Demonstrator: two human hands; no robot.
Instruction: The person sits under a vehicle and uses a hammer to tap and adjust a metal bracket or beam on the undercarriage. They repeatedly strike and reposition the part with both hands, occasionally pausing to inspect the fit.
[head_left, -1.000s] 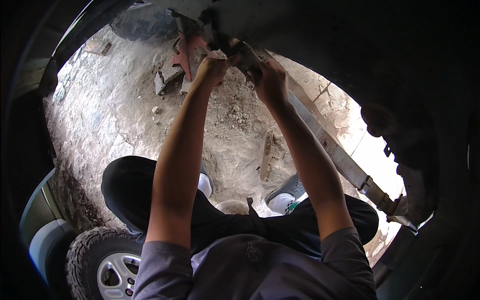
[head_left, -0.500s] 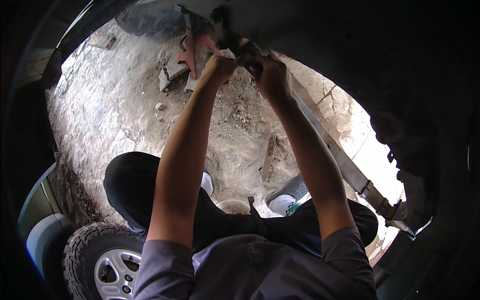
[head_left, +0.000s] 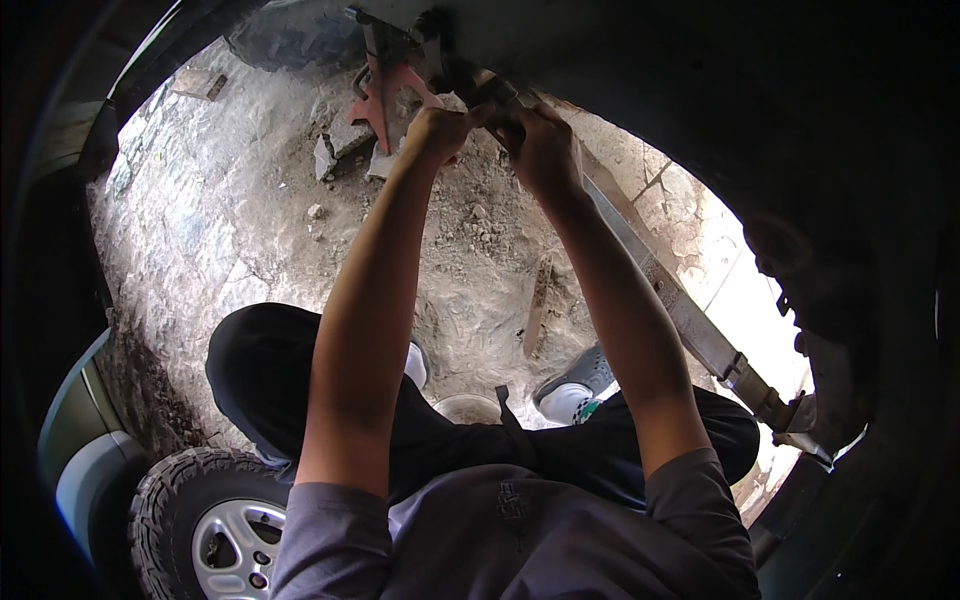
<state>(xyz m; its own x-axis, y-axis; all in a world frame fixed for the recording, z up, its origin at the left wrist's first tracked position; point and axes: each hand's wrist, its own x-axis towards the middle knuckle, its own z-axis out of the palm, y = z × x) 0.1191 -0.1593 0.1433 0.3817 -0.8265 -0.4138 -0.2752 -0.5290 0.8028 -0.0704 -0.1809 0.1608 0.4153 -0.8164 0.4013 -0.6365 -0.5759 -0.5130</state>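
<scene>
Near the metal bar's edge, both hands above open ground

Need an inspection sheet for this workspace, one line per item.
Surface: rough, dusty ground, with loose crumbs
Job's things: long metal shaft, slanting from upper middle to lower right
Clutter: broken concrete chunk, block at upper left, narrow strip near the feet
Hands: left hand and right hand close together by the shaft's upper part; grip unclear
Cables: nothing seen
Surroundings: red stand, wheel at lower left, dark vehicle underside
</scene>
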